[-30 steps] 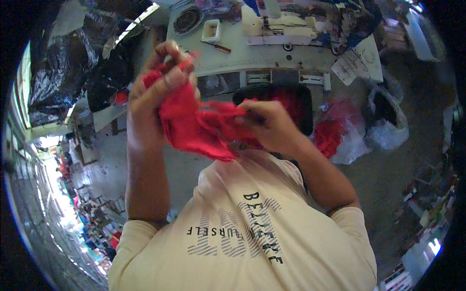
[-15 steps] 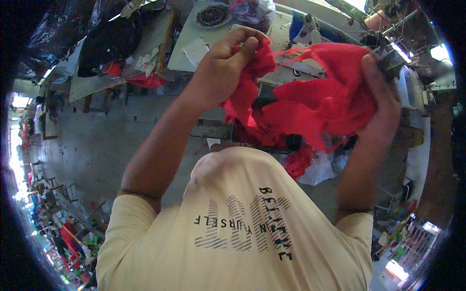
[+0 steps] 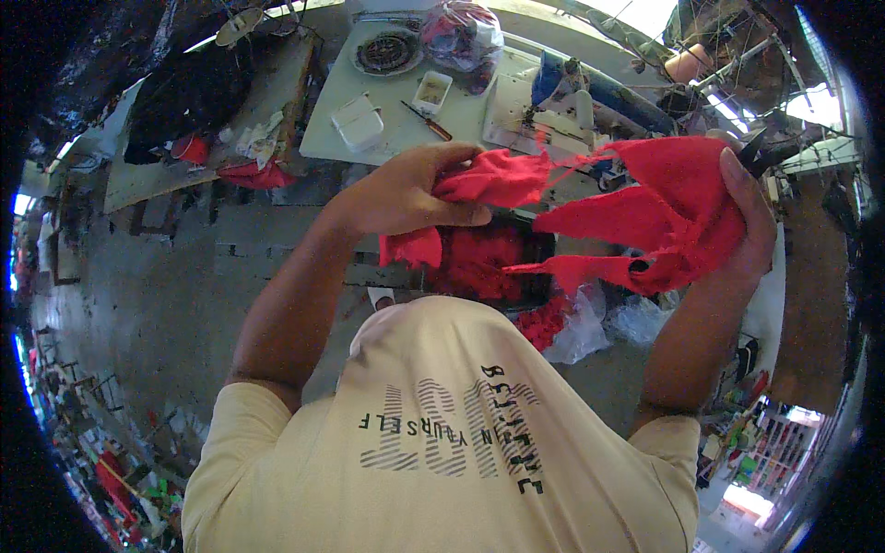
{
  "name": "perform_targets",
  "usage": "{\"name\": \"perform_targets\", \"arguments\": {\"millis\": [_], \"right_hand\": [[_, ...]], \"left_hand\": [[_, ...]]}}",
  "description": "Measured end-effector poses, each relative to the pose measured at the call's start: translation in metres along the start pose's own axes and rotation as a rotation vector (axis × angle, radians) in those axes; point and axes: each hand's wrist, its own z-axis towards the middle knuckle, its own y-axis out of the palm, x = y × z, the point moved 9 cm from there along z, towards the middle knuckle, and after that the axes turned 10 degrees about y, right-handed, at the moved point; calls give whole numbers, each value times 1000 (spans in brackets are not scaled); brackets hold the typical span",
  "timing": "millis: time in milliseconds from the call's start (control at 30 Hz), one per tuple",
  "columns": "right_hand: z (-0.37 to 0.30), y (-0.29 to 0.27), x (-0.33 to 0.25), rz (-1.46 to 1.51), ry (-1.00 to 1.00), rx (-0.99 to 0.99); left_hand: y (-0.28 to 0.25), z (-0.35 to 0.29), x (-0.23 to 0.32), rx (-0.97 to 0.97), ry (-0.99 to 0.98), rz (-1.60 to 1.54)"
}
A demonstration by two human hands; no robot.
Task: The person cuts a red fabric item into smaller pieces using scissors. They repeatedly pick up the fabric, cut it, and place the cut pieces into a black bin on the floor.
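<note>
- At left, red cloth (image 3: 505, 175) is pinched between thumb and fingers of the left hand (image 3: 419, 192), just right of its palm.
- Between, thin red strands (image 3: 581, 159) are spanned, apparently because the hands are held apart.
- At right, a wider red piece (image 3: 678, 198) is clasped at its outer edge by the right hand (image 3: 751, 217), partly hidden.

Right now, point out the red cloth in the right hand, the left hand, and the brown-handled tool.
Red cloth (image 3: 684, 205): head view, middle of its broad part.
Left hand (image 3: 401, 192): head view, middle of the hand.
Brown-handled tool (image 3: 433, 126): head view, its handle.
</note>
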Motion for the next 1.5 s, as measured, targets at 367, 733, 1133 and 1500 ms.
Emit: {"name": "perform_targets", "arguments": {"millis": [367, 733, 1133, 1500], "right_hand": [[-8, -26, 2, -259, -429, -102], [-4, -30, 10, 184, 40, -386], [-30, -3, -1, 15, 15, -196], [-33, 55, 153, -822, 344, -640]], "left_hand": [[-15, -5, -53, 327, -34, -180], [-54, -21, 23, 607, 132, -410], [-72, -56, 88, 618, 449, -560], [-69, -35, 119, 810, 350, -47]]}}
